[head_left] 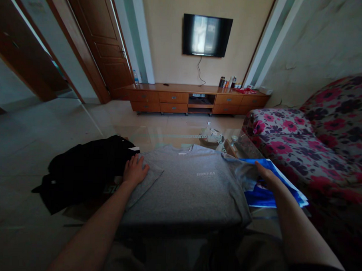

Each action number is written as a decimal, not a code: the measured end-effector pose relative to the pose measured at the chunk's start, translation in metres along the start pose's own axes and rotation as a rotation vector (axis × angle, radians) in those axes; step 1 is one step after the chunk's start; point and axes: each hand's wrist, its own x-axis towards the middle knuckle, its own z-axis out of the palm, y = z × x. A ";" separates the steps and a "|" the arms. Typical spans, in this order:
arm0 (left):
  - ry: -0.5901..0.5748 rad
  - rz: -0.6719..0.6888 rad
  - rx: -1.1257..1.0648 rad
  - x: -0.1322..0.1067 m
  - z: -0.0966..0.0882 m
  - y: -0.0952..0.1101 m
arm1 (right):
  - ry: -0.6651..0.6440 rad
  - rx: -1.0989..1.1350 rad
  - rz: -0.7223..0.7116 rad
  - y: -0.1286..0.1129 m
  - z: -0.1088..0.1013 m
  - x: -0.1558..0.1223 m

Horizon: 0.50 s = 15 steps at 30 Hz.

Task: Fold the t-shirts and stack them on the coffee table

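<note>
A grey T-shirt [184, 187] with "ESSENTIALS" printed on its chest lies spread over a glass table, its collar at the far side and its lower part hanging over the near edge. My left hand [135, 170] rests flat on the left sleeve, fingers apart. At the other side my right hand [265, 174] pinches the end of the right sleeve, which is drawn out over blue-and-white plastic packaging [266, 199]. A heap of black clothing [86, 167] lies left of the shirt, close to my left hand.
On the glass table [133, 133], past the collar, are a bowl-like dish [211, 135] and a small glass jar [234, 140]. A flower-patterned sofa [289, 128] stands at the right. Beyond are a low wooden cabinet [173, 98] and a wall-mounted television [207, 36].
</note>
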 end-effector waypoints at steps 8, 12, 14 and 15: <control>-0.003 0.004 -0.001 0.001 0.002 -0.001 | -0.152 -0.097 0.199 -0.002 -0.010 -0.007; -0.003 0.001 -0.004 0.002 0.004 -0.002 | -0.102 0.013 0.076 -0.004 -0.009 -0.012; -0.001 -0.003 -0.005 0.002 0.005 -0.002 | -0.118 0.141 0.015 -0.005 -0.007 -0.011; -0.001 -0.003 -0.006 0.002 0.005 -0.003 | -0.143 0.161 0.018 -0.005 -0.006 -0.010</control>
